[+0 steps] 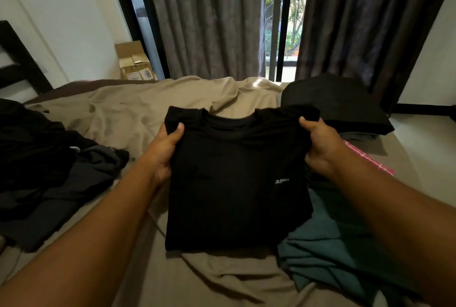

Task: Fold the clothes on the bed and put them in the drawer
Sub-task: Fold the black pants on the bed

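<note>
Your left hand (164, 151) and right hand (320, 149), fingers (178, 130) pinching the shoulders of the half-folded black fabric T-shirt (234, 183), hold it over the beige-sheeted bed (138, 114); loosen either pinch and, I judge, the tucked sides could fall open, undoing the fold.

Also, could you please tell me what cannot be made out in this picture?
Head view only.
Drawer: out of frame.
Fingers of the left hand and right hand: behind the shirt; only the thumbs show.
Logo: too small and blurred to read.
Teal cloth: partly under the shirt.
Dark pile: cut by the left edge, too dark to count pieces.
</note>
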Available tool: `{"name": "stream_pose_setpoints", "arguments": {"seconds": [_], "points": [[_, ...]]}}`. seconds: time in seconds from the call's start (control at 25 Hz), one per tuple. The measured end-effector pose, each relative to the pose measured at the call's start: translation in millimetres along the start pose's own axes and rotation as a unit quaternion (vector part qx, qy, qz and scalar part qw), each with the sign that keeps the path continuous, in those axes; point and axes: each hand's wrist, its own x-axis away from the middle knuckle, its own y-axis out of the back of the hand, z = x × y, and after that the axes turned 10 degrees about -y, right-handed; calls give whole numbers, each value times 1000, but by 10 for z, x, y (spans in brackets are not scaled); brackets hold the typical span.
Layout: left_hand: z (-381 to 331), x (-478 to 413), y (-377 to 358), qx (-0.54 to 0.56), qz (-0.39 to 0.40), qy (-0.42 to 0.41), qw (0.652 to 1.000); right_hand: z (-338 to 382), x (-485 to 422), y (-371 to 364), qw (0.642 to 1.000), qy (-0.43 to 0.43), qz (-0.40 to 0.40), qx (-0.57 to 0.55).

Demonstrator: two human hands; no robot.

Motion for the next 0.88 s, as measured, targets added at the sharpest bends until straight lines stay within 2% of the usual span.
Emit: {"name": "stream_pose_setpoints", "arguments": {"seconds": [0.08, 0.16, 0.28, 0.36, 0.52, 0.68, 0.8, 0.88], "points": [[138, -298, -21, -58, -10, 36, 998, -6, -312, -77, 999, -28, -15, 18], [349, -481, 16, -153, -39, 103, 982, -143, -521, -66, 992, -78, -34, 98], [516, -547, 82, -184, -67, 162, 967, -345, -571, 33, 975, -120, -59, 175], [472, -518, 67, -185, -61, 186, 963, -316, -468, 20, 961, -129, -74, 231], [254, -336, 5, -291, 4, 241, 926, -284, -202, -107, 905, -168, -53, 387], [144, -157, -57, -298, 45, 303, 904, -314, 2, -194, 901, -243, -37, 358], [134, -149, -35, -227, 43, 290, 929, -251, 65, -238, 922, -252, -48, 290], [154, -159, 11, -162, 14, 265, 951, -242, 107, -240, 946, -241, -47, 214]]}}
